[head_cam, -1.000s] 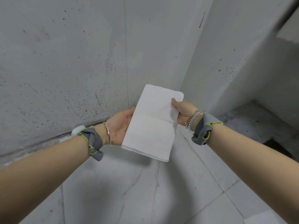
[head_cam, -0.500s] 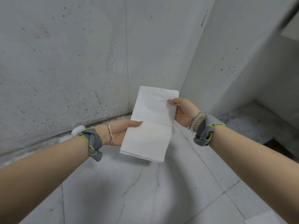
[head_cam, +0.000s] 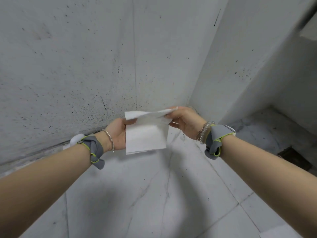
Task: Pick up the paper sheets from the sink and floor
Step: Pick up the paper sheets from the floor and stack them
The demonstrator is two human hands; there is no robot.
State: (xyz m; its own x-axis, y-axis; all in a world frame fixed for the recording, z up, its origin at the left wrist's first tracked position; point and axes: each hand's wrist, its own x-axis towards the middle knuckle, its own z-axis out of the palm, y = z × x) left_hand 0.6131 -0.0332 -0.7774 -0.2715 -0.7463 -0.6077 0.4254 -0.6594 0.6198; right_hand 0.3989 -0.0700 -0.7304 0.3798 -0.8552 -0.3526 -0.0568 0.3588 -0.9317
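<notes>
Both hands hold one white paper (head_cam: pixel 145 136) in the air, in front of a speckled grey wall (head_cam: pixel 85 66) and above a pale tiled floor (head_cam: pixel 154 194); the sheet touches neither. The left hand (head_cam: pixel 117 133) grips the paper's left edge near the top: its thumb lies curled over the front of the sheet, and its fingers are hidden behind it. The right hand (head_cam: pixel 186 121) pinches the top right corner between thumb and curled fingertips, with the other fingers bent below. Between the two hands the top strip of the paper is tipped over toward the camera and lies nearly flat and slightly rumpled, while the rest hangs straight down as a smooth rectangle with its lower edge free. The hands are near each other, with only the sheet between them. Each wrist carries a grey band edged in lime, the left band (head_cam: pixel 94 148) and the right band (head_cam: pixel 215 143), with a thin bracelet (head_cam: pixel 109 140) on the left wrist and beaded bracelets (head_cam: pixel 205 132) on the right. A dark opening (head_cam: pixel 294 159) shows in the floor at the far right, well apart from the hands.
</notes>
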